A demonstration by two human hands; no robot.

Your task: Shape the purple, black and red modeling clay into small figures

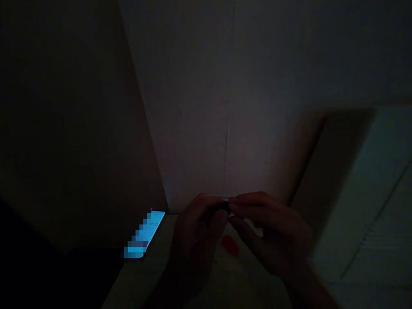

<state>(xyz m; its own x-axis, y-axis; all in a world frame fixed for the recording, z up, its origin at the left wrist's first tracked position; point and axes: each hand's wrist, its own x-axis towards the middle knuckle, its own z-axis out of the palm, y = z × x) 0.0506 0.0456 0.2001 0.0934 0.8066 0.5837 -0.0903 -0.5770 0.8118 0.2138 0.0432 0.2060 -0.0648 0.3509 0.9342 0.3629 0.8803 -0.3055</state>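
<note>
In very dim light, my left hand [198, 236] and my right hand [273, 229] meet above the table, fingertips close together. Between them is a small dark object [224, 207] with a thin bright edge along its top; its kind cannot be made out. My left thumb presses against it from the near side. The fingers of my right hand are closed in a pinch at its right end. Below the hands, on the table, lies a small red oval thing [230, 245], blurred by the dark.
A phone with a lit bluish screen [149, 231], partly pixelated, lies left of my hands on the wooden table [141, 283]. A pale wall [193, 107] rises behind, with a dark upright surface [80, 128] at left. A light panel [363, 206] leans at right.
</note>
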